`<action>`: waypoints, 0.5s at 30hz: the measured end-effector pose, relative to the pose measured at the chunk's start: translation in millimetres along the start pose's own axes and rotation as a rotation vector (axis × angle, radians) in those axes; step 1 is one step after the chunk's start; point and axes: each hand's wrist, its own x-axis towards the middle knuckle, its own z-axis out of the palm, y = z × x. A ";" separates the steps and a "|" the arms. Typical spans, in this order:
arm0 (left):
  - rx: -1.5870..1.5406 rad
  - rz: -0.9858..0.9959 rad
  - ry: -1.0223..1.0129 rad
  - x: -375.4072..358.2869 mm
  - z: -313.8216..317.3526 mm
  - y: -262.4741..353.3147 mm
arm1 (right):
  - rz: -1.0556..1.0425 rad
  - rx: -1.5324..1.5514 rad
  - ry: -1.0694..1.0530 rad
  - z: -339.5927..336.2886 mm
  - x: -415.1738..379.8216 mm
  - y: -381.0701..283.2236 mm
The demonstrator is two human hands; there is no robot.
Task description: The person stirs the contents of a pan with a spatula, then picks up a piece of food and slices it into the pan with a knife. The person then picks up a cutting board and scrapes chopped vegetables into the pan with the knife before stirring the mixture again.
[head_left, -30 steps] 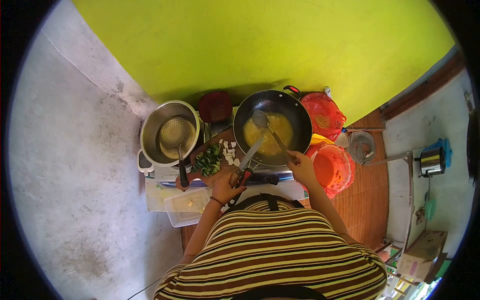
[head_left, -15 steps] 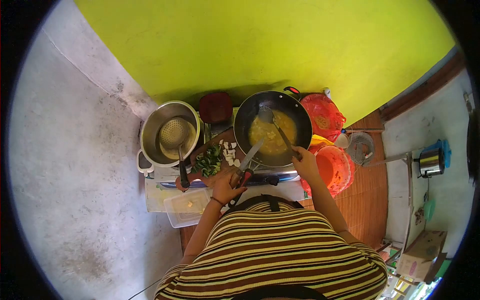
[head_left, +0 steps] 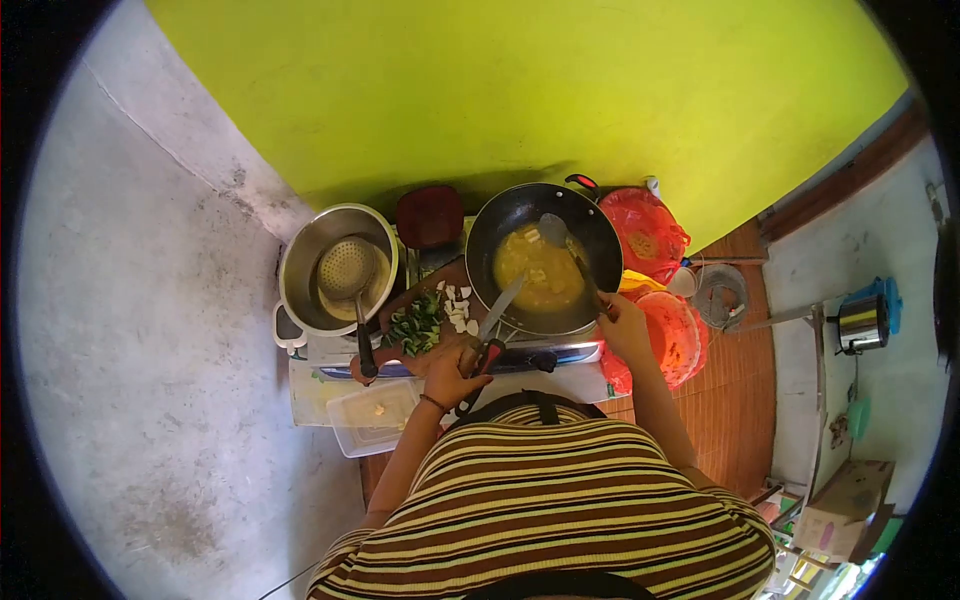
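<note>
While I watched remotely, the right hand (head_left: 624,328) had its fingers closed on the spatula (head_left: 552,229), seemingly stirring yellow food (head_left: 542,290) inside the wok (head_left: 498,218). Near the wok's left side, the left hand (head_left: 448,376) gripped the knife (head_left: 503,303); stirring called for avoiding its blade.

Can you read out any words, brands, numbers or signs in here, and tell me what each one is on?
No text can be read.
Cardboard box: faint pinkish print on its side, too small and blurred to read.
Stove front: no legible brand or number.
Wok and knife: no lettering that I can make out.
</note>
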 end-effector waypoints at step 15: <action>-0.113 0.006 0.023 4.1 15.0 -29.8 | -0.357 -0.431 -0.033 24.7 -0.1 -8.8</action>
